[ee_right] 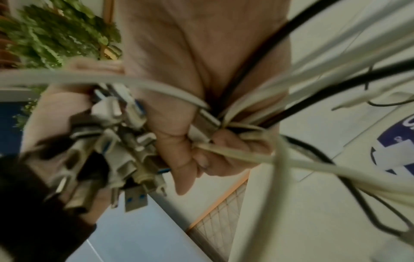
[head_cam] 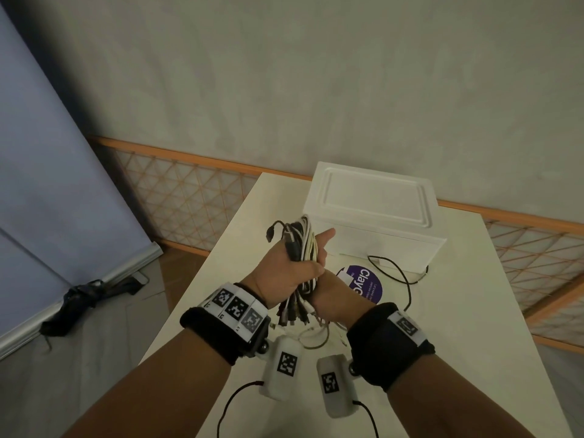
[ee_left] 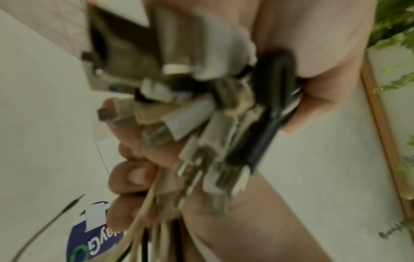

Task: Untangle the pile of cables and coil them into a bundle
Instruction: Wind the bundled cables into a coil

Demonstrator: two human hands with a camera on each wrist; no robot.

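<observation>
Plug ends [head_cam: 292, 312] of the cables [head_cam: 301, 245] hang nearest, w/ both hands clamped on the bundle above the worktop [head_cam: 442, 327]. Left hand [head_cam: 284, 273] grips the middle; right hand [head_cam: 328, 287] grips just below, touching it. Loops stick up past the left thumb. Beyond: white box [head_cam: 376, 213], purple sticker [head_cam: 369, 284], a loose black cable [head_cam: 401, 275].

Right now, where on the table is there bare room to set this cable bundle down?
The table is bare on its right part, between the purple sticker and the right edge. The far left corner beside the white box is bare too. It is crowded under the hands, where loose cables lie, and before the box, where a black cable snakes.
</observation>
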